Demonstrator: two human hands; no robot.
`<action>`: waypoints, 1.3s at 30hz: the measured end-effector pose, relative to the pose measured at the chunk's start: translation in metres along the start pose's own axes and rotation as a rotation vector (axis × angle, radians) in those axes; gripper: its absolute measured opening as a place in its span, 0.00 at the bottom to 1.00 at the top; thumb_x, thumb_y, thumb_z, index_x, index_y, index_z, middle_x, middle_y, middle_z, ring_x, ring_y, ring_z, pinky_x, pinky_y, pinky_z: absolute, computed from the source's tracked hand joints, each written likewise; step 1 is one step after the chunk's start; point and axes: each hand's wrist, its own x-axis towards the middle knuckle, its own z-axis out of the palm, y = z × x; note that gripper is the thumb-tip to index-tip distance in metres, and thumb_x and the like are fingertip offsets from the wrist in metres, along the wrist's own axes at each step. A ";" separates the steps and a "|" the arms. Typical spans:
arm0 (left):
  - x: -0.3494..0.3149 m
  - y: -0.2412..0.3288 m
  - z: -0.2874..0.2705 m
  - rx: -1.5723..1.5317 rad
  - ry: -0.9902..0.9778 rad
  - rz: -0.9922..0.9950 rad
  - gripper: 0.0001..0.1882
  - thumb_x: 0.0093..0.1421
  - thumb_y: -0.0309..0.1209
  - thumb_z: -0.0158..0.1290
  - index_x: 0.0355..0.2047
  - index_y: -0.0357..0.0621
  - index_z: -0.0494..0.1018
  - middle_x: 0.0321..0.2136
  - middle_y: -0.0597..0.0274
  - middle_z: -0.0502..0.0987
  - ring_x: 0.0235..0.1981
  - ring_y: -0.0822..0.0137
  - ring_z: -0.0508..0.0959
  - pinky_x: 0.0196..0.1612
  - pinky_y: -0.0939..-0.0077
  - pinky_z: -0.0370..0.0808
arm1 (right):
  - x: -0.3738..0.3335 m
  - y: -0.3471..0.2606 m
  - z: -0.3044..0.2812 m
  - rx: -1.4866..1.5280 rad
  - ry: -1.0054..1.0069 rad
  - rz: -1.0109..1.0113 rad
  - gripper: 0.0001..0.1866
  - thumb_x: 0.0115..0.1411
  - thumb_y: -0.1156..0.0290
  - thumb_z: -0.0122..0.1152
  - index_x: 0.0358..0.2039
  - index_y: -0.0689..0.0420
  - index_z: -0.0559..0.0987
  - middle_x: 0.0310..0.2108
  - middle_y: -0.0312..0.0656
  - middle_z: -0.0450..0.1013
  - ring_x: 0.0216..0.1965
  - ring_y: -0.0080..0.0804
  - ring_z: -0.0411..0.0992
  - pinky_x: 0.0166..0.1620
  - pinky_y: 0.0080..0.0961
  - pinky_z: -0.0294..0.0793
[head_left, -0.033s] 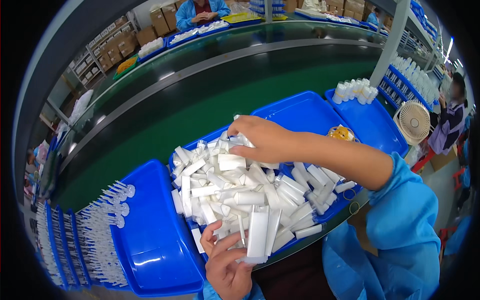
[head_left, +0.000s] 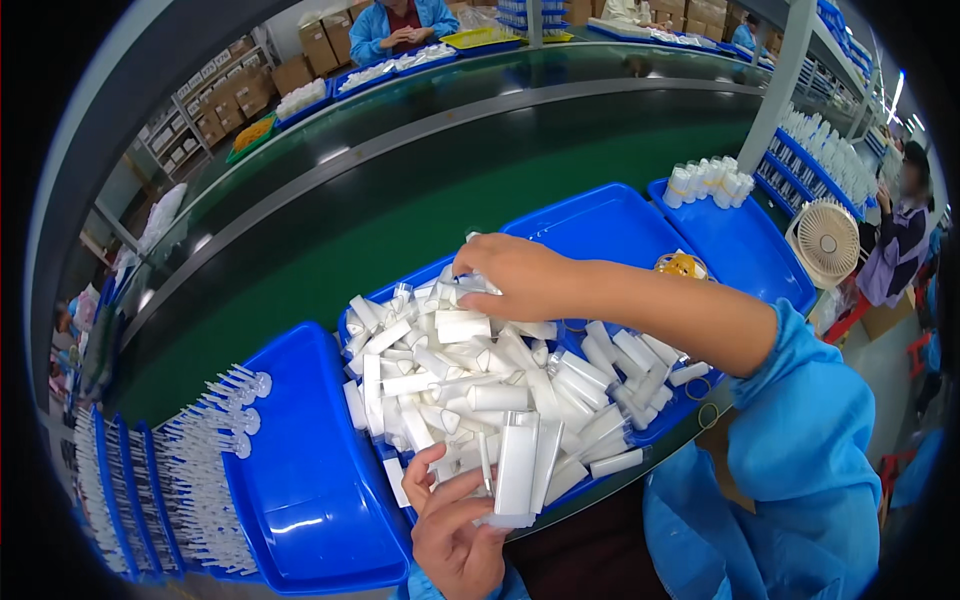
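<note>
My left hand (head_left: 455, 535), at the near edge of the pile, is closed round a few white plastic tubes (head_left: 515, 470) with clear ends. They stand nearly upright, fanned between thumb and fingers. My right hand (head_left: 515, 275) reaches across to the far side of the heap, its fingers curled down and thumb bent in. A whitish tube (head_left: 487, 285) shows between its thumb and fingers, partly hidden by them. Below both hands a loose heap of similar white tubes (head_left: 430, 360) fills a blue tray, lying in all directions.
An adjoining blue tray (head_left: 310, 480) stands left, beside racks of thin white stems (head_left: 205, 490). To the right are yellow rubber bands (head_left: 682, 265), bundled tubes (head_left: 710, 183) on another blue tray (head_left: 745, 245), and a fan (head_left: 825, 243). A green conveyor belt (head_left: 300, 265) runs behind; a person (head_left: 400, 25) sits beyond.
</note>
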 end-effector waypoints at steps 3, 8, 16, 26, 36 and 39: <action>-0.004 -0.001 -0.002 -0.022 0.024 0.036 0.09 0.50 0.31 0.58 0.28 0.39 0.73 0.31 0.56 0.76 0.50 0.47 0.65 0.55 0.47 0.54 | 0.016 0.003 0.010 0.020 -0.147 0.086 0.19 0.53 0.62 0.58 0.39 0.62 0.72 0.38 0.49 0.70 0.44 0.43 0.68 0.47 0.34 0.67; -0.002 -0.003 0.002 -0.067 0.044 0.066 0.09 0.46 0.26 0.58 0.29 0.36 0.74 0.30 0.56 0.76 0.50 0.48 0.66 0.53 0.49 0.58 | 0.010 0.002 0.004 -0.278 -0.085 0.013 0.15 0.48 0.63 0.62 0.33 0.59 0.74 0.32 0.45 0.72 0.37 0.42 0.71 0.44 0.34 0.67; -0.006 0.004 0.011 -0.130 0.164 -0.053 0.08 0.47 0.26 0.58 0.29 0.39 0.74 0.33 0.55 0.76 0.49 0.49 0.65 0.54 0.53 0.57 | -0.001 -0.011 0.018 -0.244 0.007 -0.002 0.13 0.48 0.70 0.61 0.35 0.57 0.73 0.29 0.41 0.73 0.38 0.38 0.70 0.43 0.33 0.67; -0.004 -0.005 0.013 -0.021 0.154 0.023 0.09 0.47 0.27 0.59 0.29 0.41 0.74 0.30 0.57 0.76 0.48 0.53 0.66 0.55 0.53 0.55 | 0.009 0.001 0.006 -0.064 -0.170 -0.086 0.13 0.50 0.72 0.57 0.38 0.56 0.74 0.35 0.43 0.72 0.43 0.40 0.68 0.46 0.35 0.66; 0.006 0.007 0.007 0.129 -0.025 0.055 0.03 0.48 0.27 0.58 0.24 0.43 0.76 0.25 0.60 0.76 0.39 0.60 0.72 0.54 0.53 0.56 | -0.044 -0.032 -0.024 0.880 -0.131 0.095 0.17 0.55 0.72 0.59 0.46 0.59 0.73 0.35 0.36 0.69 0.39 0.24 0.68 0.41 0.21 0.67; 0.007 0.008 0.009 0.122 -0.056 0.085 0.04 0.47 0.27 0.59 0.24 0.44 0.76 0.24 0.60 0.77 0.36 0.62 0.74 0.54 0.53 0.56 | -0.063 -0.044 -0.031 1.266 -0.235 0.257 0.18 0.55 0.70 0.61 0.47 0.57 0.72 0.36 0.32 0.68 0.34 0.17 0.66 0.34 0.16 0.64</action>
